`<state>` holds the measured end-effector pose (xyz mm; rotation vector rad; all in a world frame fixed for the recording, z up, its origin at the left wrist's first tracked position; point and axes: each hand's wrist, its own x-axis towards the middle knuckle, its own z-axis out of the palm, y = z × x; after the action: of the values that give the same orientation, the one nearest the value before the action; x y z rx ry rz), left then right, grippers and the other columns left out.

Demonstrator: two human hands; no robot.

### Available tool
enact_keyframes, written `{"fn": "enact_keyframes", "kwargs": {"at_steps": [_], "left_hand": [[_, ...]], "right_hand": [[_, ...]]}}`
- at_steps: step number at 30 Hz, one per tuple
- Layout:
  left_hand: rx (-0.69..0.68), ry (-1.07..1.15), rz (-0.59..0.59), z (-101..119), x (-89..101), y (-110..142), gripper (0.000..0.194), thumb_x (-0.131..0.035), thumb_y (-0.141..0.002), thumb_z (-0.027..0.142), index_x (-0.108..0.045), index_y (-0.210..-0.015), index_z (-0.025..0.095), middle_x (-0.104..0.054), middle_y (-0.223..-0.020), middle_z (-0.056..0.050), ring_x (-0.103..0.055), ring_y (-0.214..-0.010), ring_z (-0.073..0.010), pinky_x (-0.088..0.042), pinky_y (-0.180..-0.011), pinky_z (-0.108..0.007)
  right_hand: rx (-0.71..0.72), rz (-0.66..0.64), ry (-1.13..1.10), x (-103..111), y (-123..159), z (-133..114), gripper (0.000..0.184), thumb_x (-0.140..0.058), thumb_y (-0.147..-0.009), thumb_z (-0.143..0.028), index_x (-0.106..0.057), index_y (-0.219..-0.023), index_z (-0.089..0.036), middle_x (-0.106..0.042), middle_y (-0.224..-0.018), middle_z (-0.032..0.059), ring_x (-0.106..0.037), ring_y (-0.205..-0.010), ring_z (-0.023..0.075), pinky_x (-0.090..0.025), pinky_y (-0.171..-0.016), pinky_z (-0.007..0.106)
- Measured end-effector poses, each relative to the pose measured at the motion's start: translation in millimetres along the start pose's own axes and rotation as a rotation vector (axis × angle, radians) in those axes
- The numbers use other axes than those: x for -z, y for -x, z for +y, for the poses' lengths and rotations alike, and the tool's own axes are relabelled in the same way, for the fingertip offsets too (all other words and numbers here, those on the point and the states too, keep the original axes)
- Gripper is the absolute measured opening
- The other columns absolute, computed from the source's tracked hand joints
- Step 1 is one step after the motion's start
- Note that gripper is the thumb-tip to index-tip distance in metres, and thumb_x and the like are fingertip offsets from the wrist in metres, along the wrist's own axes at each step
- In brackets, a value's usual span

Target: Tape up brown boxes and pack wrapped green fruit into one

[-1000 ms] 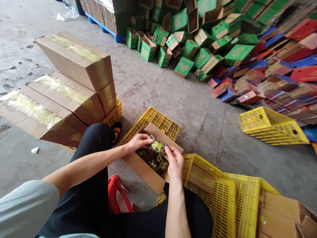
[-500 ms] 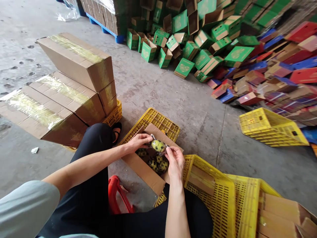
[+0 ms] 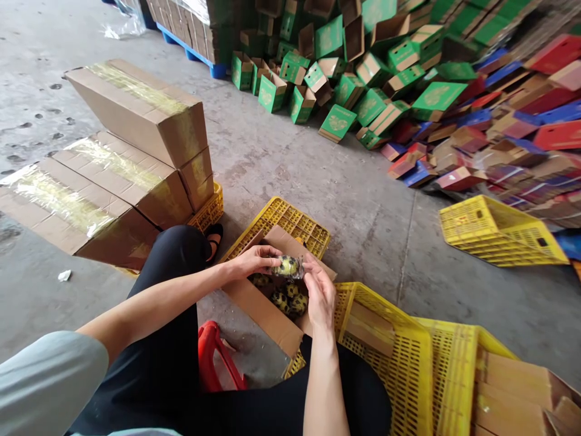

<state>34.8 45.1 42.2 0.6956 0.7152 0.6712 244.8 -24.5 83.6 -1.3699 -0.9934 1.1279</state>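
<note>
Over an open cardboard box (image 3: 265,324), both my hands hold a small yellow-and-black spotted ball in clear plastic wrap (image 3: 288,266). My left hand (image 3: 256,261) pinches its left end between thumb and fingers. At the right end, the fingers of my right hand (image 3: 321,295) are closed on the wrap. Below, inside the box, lie several similar spotted balls (image 3: 290,300), partly hidden by my hands and the box wall. The box rests on a yellow plastic crate (image 3: 295,224) between my knees.
Taped cartons (image 3: 136,115) are stacked at my left on yellow crates. A red stool (image 3: 211,357) stands below. Yellow crates (image 3: 390,363) holding cardboard are at my right, with another yellow crate (image 3: 499,230) beyond. Green boxes (image 3: 338,123) and red-and-blue boxes (image 3: 458,178) are heaped behind.
The wrapped ball has been turned and now lies more level between my hands. My left fingers have moved further over it, and the shiny bit at its upper left no longer shows.
</note>
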Motion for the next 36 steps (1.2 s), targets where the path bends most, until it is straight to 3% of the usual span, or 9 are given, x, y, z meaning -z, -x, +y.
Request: {"fn": "enact_keyframes", "kwargs": {"at_steps": [5, 9, 12, 15, 19, 25, 33, 36], "left_hand": [[-0.094, -0.150, -0.010, -3, -1.5, -2, 0.060, -0.098, -0.064, 0.040, -0.074, -0.114, 0.017, -0.075, -0.102, -0.007, -0.069, -0.076, -0.0149, -0.054, -0.078, -0.029], [-0.192, -0.191, 0.026, -1, -5.6, 0, 0.077, -0.102, -0.057, 0.030, -0.072, -0.128, 0.021, -0.070, -0.129, -0.011, -0.069, -0.109, -0.0239, -0.051, -0.095, -0.032], [-0.173, -0.150, 0.070, -2, -6.7, 0, 0.085, -0.100, -0.062, 0.034, -0.066, -0.139, 0.025, -0.063, -0.143, -0.012, -0.064, -0.121, -0.0255, -0.050, -0.094, -0.029], [-0.071, -0.100, 0.063, -4, -5.3, 0, 0.062, -0.092, -0.073, 0.050, -0.074, -0.123, 0.020, -0.072, -0.122, -0.011, -0.069, -0.101, -0.0194, -0.051, -0.082, -0.026], [-0.068, -0.082, 0.070, -6, -1.9, -2, 0.050, -0.091, -0.072, 0.056, -0.074, -0.096, 0.015, -0.074, -0.094, -0.006, -0.067, -0.079, -0.0134, -0.050, -0.074, -0.024], [-0.120, -0.064, 0.166, -5, -0.9, -4, 0.050, -0.095, -0.065, 0.054, -0.066, -0.081, 0.016, -0.071, -0.084, -0.002, -0.065, -0.072, -0.0117, -0.050, -0.069, -0.024], [-0.120, 0.032, 0.168, -3, -6.1, -1, 0.053, -0.097, -0.062, 0.053, -0.063, -0.079, 0.016, -0.070, -0.079, -0.001, -0.066, -0.069, -0.0114, -0.052, -0.070, -0.025], [-0.140, 0.010, 0.180, -1, -6.0, 0, 0.051, -0.096, -0.064, 0.052, -0.064, -0.080, 0.016, -0.070, -0.081, -0.001, -0.066, -0.070, -0.0109, -0.052, -0.069, -0.024]], "right_hand": [[-0.175, 0.101, -0.059, 3, -4, 11, 0.044, -0.081, -0.081, -0.052, -0.075, -0.117, -0.028, -0.075, -0.127, 0.0070, -0.070, -0.116, 0.0267, -0.059, -0.092, 0.039], [-0.186, 0.145, -0.035, 4, -6, 19, 0.051, -0.089, -0.070, -0.051, -0.077, -0.110, -0.022, -0.079, -0.109, 0.0086, -0.074, -0.093, 0.0247, -0.060, -0.080, 0.037], [-0.154, 0.165, -0.063, 5, -8, 20, 0.049, -0.087, -0.070, -0.049, -0.077, -0.109, -0.022, -0.079, -0.107, 0.0081, -0.073, -0.091, 0.0238, -0.060, -0.080, 0.037], [-0.129, 0.168, -0.090, 5, -7, 19, 0.045, -0.086, -0.072, -0.046, -0.076, -0.109, -0.022, -0.079, -0.108, 0.0072, -0.072, -0.091, 0.0223, -0.059, -0.081, 0.036], [-0.078, 0.162, -0.047, 3, -6, 17, 0.034, -0.084, -0.075, -0.045, -0.075, -0.098, -0.021, -0.078, -0.095, 0.0038, -0.069, -0.082, 0.0190, -0.056, -0.079, 0.034], [-0.122, 0.203, -0.108, -2, -7, 15, 0.031, -0.085, -0.071, -0.041, -0.071, -0.092, -0.023, -0.076, -0.089, 0.0005, -0.069, -0.079, 0.0178, -0.055, -0.075, 0.032], [-0.200, 0.239, -0.265, -6, -8, 9, 0.028, -0.086, -0.068, -0.036, -0.071, -0.089, -0.025, -0.075, -0.094, -0.0006, -0.070, -0.087, 0.0188, -0.057, -0.079, 0.034], [-0.170, 0.209, -0.226, -5, -7, 6, 0.031, -0.086, -0.069, -0.038, -0.072, -0.093, -0.025, -0.076, -0.096, 0.0006, -0.070, -0.089, 0.0191, -0.057, -0.082, 0.034]]}}
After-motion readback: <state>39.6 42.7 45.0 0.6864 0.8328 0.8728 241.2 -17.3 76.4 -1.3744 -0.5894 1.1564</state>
